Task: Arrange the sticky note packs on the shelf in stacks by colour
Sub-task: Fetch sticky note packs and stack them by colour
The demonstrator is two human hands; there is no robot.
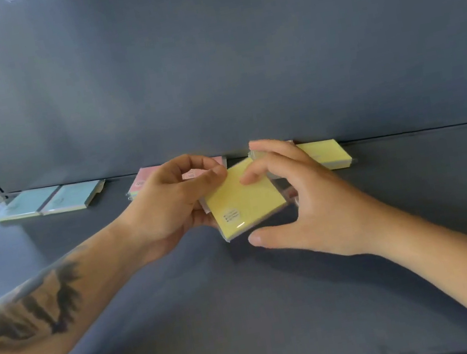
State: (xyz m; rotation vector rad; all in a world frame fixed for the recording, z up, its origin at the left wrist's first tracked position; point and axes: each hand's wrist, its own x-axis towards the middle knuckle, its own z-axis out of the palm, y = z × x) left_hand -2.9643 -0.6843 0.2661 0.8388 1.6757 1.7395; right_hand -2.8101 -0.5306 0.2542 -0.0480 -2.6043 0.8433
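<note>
A yellow sticky note pack (245,199) hangs above the shelf (249,313), clamped in the left hand (175,205) grip, right hand (297,197) spread loose beside it; best squared flat onto the yellow stack (327,155) behind

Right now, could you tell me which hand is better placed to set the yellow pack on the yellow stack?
Probably the right hand: it hovers open over the held yellow pack, beside the yellow stack. The left hand grips the pack from the far side.
</note>
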